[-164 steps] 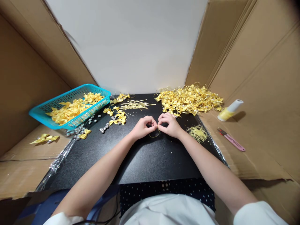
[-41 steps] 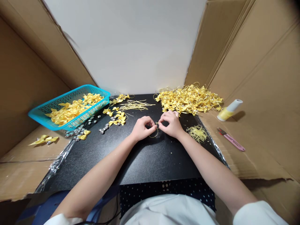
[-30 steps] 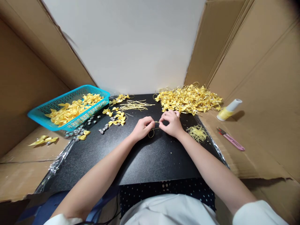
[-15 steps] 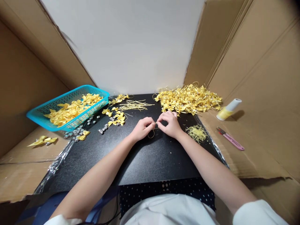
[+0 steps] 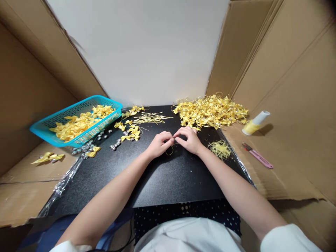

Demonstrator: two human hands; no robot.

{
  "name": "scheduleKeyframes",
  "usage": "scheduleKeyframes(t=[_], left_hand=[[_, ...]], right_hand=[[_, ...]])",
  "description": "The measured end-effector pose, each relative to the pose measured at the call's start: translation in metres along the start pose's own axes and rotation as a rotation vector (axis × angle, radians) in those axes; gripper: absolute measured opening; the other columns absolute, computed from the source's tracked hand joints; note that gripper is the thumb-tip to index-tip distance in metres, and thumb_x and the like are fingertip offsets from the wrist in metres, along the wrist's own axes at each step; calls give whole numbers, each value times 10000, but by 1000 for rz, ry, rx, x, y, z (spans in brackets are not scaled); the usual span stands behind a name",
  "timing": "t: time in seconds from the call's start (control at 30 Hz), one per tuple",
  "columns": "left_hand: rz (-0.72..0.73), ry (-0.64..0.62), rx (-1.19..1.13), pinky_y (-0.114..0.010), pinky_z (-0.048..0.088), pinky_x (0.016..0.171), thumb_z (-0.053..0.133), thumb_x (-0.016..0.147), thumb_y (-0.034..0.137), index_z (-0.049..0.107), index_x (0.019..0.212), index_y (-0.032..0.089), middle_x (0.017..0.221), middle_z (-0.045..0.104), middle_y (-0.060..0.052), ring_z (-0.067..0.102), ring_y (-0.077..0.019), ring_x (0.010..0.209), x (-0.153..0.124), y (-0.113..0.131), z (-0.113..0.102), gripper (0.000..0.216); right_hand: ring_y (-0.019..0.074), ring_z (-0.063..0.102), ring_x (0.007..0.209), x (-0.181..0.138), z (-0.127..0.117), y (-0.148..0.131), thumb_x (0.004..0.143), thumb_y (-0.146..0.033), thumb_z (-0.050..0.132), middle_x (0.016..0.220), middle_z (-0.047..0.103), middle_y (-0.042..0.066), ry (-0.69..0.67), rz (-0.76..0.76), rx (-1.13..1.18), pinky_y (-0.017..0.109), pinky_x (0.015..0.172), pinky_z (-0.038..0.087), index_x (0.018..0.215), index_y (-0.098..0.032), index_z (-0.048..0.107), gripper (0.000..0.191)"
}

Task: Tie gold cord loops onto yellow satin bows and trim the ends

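Note:
Above the middle of the black tabletop, my left hand point(image 5: 160, 144) and my right hand point(image 5: 190, 140) meet at the fingertips. My left thumb and forefinger pinch a thin gold cord point(image 5: 170, 154), whose loop hangs below them. The right thumb and forefinger close in on the cord's upper part from the other side; the exact point they grip is mostly hidden by the fingers. Beyond the left hand lies a bundle of cut gold cords point(image 5: 151, 118). Yellow ribbon bows point(image 5: 134, 133) and small silver bells point(image 5: 115, 144) lie to its left.
A turquoise basket point(image 5: 49, 140) of yellow bows stands at left. A large heap of bows with cords point(image 5: 212, 110) fills the back right. Cord scraps point(image 5: 220, 149), pink-handled thread snips point(image 5: 258, 157) and a white tube wound with yellow point(image 5: 256, 123) lie at right. Cardboard walls point(image 5: 291, 87) enclose the sides.
The right forefinger has stretched toward the left fingertips and the right hand has shifted slightly left. The bit of cord visible between the hands is now mostly covered. The left hand has hardly moved.

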State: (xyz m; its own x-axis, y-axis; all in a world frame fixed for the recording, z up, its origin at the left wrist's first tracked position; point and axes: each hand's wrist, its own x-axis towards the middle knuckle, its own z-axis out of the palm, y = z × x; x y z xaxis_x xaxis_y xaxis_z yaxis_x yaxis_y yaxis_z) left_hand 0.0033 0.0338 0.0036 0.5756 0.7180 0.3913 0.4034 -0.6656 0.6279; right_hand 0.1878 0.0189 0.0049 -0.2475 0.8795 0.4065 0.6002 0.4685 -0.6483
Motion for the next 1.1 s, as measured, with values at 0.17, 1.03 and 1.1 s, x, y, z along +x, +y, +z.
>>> scheduleKeyframes(t=[0.17, 1.03, 1.1], left_hand=[[7, 7, -1, -281, 414, 710, 461, 894, 260, 525, 636, 184, 654, 563, 3, 505, -144, 694, 0, 0, 0, 276], [-36, 29, -20, -278, 421, 698, 456, 854, 262, 487, 593, 191, 625, 547, 4, 503, -143, 676, 2, 2, -1, 272], [-48, 23, -22, -279, 421, 702, 456, 853, 277, 494, 598, 191, 625, 550, 4, 504, -145, 679, 2, 3, -1, 272]], right_hand=[[198, 562, 855, 2, -1, 3, 750, -177, 579, 797, 682, 1, 49, -34, 74, 381, 847, 320, 613, -206, 583, 140], [196, 569, 931, 6, -7, 11, 815, -169, 518, 865, 691, 8, -18, 26, 122, 374, 887, 350, 672, -213, 665, 210], [200, 563, 940, 6, -3, 12, 823, -209, 556, 901, 694, 8, -69, 29, 127, 382, 897, 356, 732, -222, 690, 163]])
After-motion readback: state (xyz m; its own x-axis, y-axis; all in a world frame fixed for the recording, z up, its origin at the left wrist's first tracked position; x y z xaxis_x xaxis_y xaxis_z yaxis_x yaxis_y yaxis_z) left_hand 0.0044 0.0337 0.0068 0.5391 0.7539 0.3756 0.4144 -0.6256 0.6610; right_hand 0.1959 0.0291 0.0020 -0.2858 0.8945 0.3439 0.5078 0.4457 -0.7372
